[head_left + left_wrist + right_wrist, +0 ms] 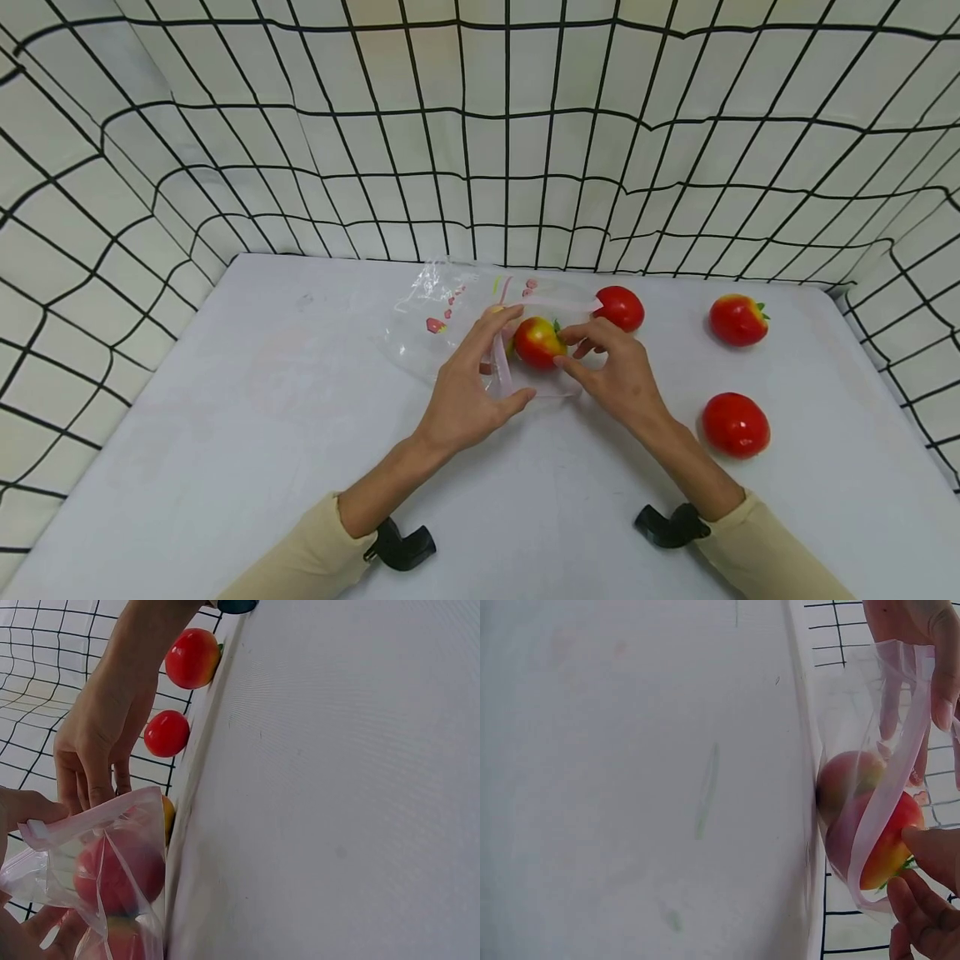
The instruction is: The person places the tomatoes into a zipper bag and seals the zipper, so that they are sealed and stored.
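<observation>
At near side of white table (262, 433), saw pale sleeves (318, 546) with black wrist cameras (405, 548). Beyond these, found left hand (467, 406) at mouth of clear bag (412, 321), with fingers spread well apart from thumb and touching the plastic. Opposite, found right hand (621, 372) with thumb and fingertips pinching red-yellow tomato (538, 342), partly within bag's mouth. Noted second tomato (849, 774) deeper in bag. To the right, logged loose red tomato (736, 426), then leafy tomato (737, 320) farther back; just beyond right hand, logged another tomato (621, 307). Behind table, observed black net (507, 27).
</observation>
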Demonstrator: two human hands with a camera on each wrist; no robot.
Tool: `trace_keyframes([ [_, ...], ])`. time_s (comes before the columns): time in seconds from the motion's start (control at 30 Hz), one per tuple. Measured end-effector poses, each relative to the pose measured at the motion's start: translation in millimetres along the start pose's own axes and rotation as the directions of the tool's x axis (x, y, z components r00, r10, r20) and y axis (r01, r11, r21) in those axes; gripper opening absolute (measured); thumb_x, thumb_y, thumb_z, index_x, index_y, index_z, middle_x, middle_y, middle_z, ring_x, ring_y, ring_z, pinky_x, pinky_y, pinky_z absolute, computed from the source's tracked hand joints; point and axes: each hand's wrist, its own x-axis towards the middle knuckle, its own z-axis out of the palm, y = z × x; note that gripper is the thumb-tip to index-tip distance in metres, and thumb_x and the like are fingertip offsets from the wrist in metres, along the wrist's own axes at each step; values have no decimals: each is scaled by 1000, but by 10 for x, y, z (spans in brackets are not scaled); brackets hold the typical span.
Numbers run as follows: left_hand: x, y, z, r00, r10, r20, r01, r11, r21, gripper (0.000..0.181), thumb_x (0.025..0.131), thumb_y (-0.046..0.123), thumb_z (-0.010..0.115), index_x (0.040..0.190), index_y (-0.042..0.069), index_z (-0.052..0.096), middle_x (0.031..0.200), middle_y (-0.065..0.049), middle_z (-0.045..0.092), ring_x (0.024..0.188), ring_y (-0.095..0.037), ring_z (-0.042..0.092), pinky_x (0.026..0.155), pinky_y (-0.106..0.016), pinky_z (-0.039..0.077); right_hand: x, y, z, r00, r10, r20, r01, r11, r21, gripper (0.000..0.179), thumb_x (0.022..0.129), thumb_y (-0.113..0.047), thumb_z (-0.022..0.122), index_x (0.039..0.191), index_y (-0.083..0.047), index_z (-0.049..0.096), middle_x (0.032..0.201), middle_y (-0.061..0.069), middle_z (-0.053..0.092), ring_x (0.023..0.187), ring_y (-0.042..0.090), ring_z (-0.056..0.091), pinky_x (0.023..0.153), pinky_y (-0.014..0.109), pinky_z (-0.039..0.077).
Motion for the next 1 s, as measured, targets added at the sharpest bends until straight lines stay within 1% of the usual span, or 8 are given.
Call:
trace_keyframes([
  [0.1, 10, -6, -4, 1000, -5, 0, 5, 1000, 2, 92, 78, 14, 90, 156, 23, 44, 162, 5, 45, 137, -26, 56, 88, -37, 63, -14, -2, -42, 1000, -18, 1, 18, 1000, -3, 35, 84, -13, 87, 117, -12, 75, 109, 7, 76, 92, 22, 70, 91, 48, 60],
  [0.23, 14, 2, -13, 1000, -22, 11, 22, 1000, 12, 92, 78, 15, 90, 157, 26, 43, 164, 6, 43, 142, -21, 52, 91, -36, 63, -33, 30, -113, 999, -43, -1, 43, 999, 8, 36, 82, -13, 89, 115, -11, 75, 109, 6, 76, 89, 21, 72, 90, 50, 60],
  [0.43, 11, -5, -7, 1000, -19, 5, 19, 1000, 22, 93, 77, 14, 90, 156, 25, 43, 164, 5, 43, 141, -23, 53, 91, -38, 63, -73, 119, -178, 998, -63, -6, 63, 998, 25, 37, 82, -16, 89, 116, -12, 75, 109, 3, 76, 88, 16, 73, 87, 34, 59],
  [0.5, 7, -10, -6, 1000, -18, 1, 18, 1000, 25, 93, 77, 13, 91, 156, 25, 43, 163, 5, 43, 141, -24, 53, 90, -38, 63, -96, 141, -198, 999, -46, -1, 46, 999, 21, 37, 83, -18, 89, 117, -15, 75, 111, 1, 75, 89, 15, 73, 87, 33, 59],
  [0.63, -3, -18, -11, 1000, -26, -3, 26, 999, 22, 94, 77, 13, 91, 157, 25, 43, 164, 6, 43, 141, -23, 52, 90, -38, 63, -133, 164, -274, 1000, 0, 12, 0, 1000, 0, 40, 84, -20, 88, 121, -18, 72, 116, 1, 74, 93, 16, 72, 89, 41, 61],
  [0.73, -5, -21, -14, 1000, -27, -7, 27, 1000, 15, 95, 76, 12, 90, 157, 26, 42, 164, 6, 43, 142, -21, 52, 90, -38, 63, -147, 162, -362, 999, 36, 22, -36, 999, -20, 42, 86, -22, 86, 125, -20, 70, 119, 1, 72, 97, 16, 71, 90, 41, 62],
  [0.83, -4, -22, -15, 1000, -19, -10, 19, 1000, 12, 96, 76, 12, 90, 157, 28, 42, 163, 6, 44, 142, -21, 52, 89, -37, 63, -155, 155, -456, 996, 79, 31, -78, 996, -34, 44, 88, -27, 85, 128, -22, 68, 120, 2, 70, 101, 18, 69, 90, 38, 62],
  [1.0, -3, -27, -15, 1000, -15, -10, 15, 1000, 15, 95, 77, 13, 90, 157, 28, 42, 163, 6, 44, 142, -20, 52, 89, -36, 63, -179, 152, -585, 989, 140, 40, -139, 990, -27, 45, 89, -35, 82, 131, -25, 67, 121, 4, 68, 109, 23, 66, 88, 22, 58],
])
